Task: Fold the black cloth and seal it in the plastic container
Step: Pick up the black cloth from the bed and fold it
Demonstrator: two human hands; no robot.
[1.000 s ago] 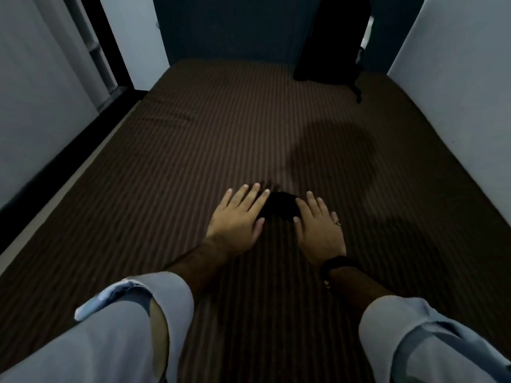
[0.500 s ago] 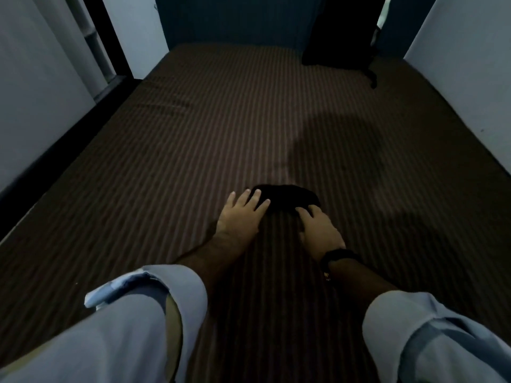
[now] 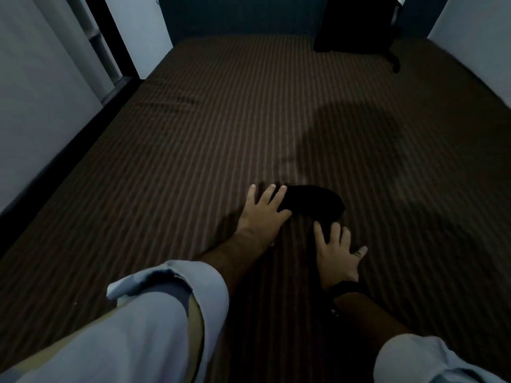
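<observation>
A: Black cloth (image 3: 313, 201), one only, bunched into a small dark mound on the striped brown bedcover (image 3: 193, 161). Fold lines too dark to make out.

B: Hands on it?

A: Two. Starting from the left: left hand (image 3: 262, 214), flat and spread, palm down, not clenched, fingertips overlapping the cloth's left edge. Then the cloth itself, lying just ahead of and between both hands. Then right hand (image 3: 337, 255), also flat and splayed, gripping nothing, fingers (image 3: 320, 233) touching the cloth's near edge.

B: So pressed rather than pinched?

A: Looks so; no cloth seen lifted by either hand.

B: Anything worn?

A: One ring (image 3: 358, 254) on a right finger, one dark band (image 3: 344, 290) at the right wrist. Two pale blue sleeves: left sleeve (image 3: 154, 308) rolled back to the forearm, right sleeve (image 3: 423, 360) at the lower corner.

B: Containers?

A: None showing anywhere around the hands, so nothing to report inside one. Cloth in the open on the cover.

B: Further off?

A: Well beyond the right hand, one black bag-like shape (image 3: 356, 23) at the far end of the bed, too dark to tell more. White walls either side.
</observation>
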